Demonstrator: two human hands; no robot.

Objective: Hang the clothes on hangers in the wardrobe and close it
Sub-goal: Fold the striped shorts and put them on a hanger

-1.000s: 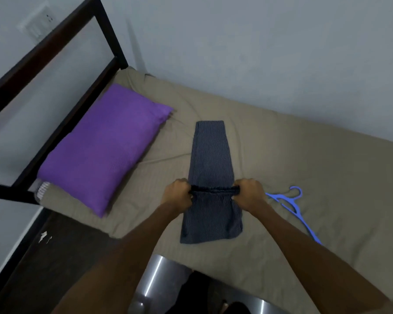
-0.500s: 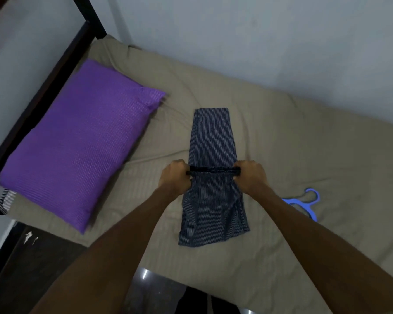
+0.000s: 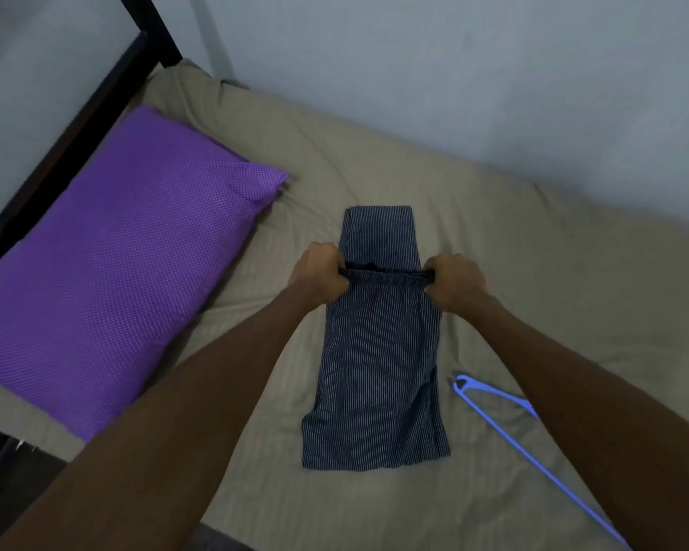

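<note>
Your left hand [image 3: 320, 272] and your right hand [image 3: 456, 283] each grip one end of the waistband of the dark pinstriped trousers [image 3: 378, 367], with the fingers of both hands curled tight around the gathered elastic edge. The waistband is stretched straight between your two fists and lifted a little off the bed [image 3: 533, 240]. The trousers lie folded lengthwise in the middle of the bed's tan sheet: the part nearer you spreads flat below your hands toward the near edge of the mattress, and the narrower part runs away from you beyond the waistband toward the wall [image 3: 454, 73].

The blue plastic hanger [image 3: 506, 423] lies flat on the sheet to the right of the trousers, near but not touching them, and your right forearm crosses over part of it, hiding its hook end. The purple pillow [image 3: 108, 264] rests on the left side of the bed, well apart from the trousers, alongside the dark bed frame [image 3: 76, 125]. The wardrobe is not visible from this angle
</note>
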